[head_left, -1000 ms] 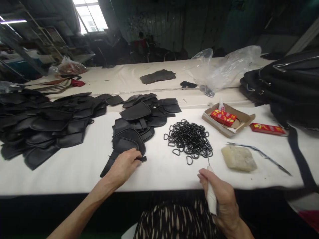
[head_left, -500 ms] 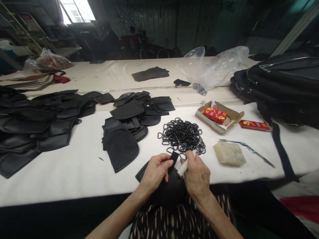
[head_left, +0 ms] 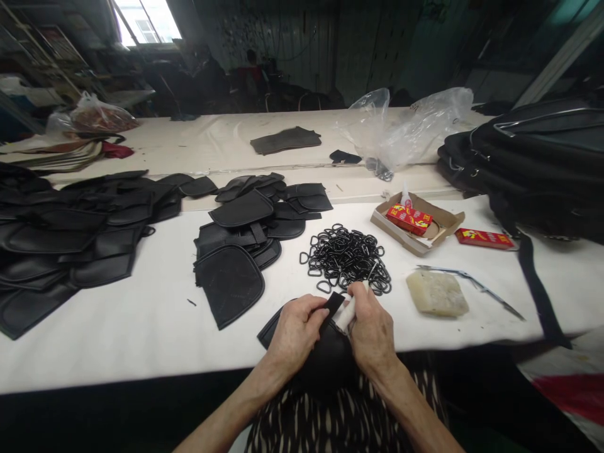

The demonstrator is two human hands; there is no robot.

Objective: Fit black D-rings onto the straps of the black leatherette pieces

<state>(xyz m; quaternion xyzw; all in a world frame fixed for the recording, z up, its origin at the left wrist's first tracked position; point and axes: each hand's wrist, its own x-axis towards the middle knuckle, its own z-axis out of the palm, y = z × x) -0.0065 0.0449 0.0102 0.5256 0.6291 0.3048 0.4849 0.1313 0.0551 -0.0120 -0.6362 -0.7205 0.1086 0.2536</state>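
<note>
My left hand [head_left: 299, 327] pinches the short black strap [head_left: 334, 306] of a black leather piece [head_left: 330, 362] that lies partly on my lap at the table edge. In my closed right hand [head_left: 375, 327] is a white-handled tool [head_left: 346, 316]; a thin metal shaft seems to stick out beyond the fingers. The handle's lower end is close beside the strap; whether they touch is unclear. Just past my hands lies a heap of black metal D-rings [head_left: 346, 255]. A black leather flap [head_left: 231, 283] rests left of them.
More black leather pieces [head_left: 108, 233] are piled at the left. On the right are a cardboard box [head_left: 394, 236] with a red packet, another red packet [head_left: 484, 238], a yellowish block [head_left: 436, 293], metal tweezers-like tool [head_left: 491, 292] and a black bag [head_left: 542, 163]. A clear plastic bag [head_left: 419, 129] lies behind.
The strap has tilted to the right, and my left hand has turned slightly with it. My right hand has shifted slightly left. A ring seen by the strap earlier no longer shows there.
</note>
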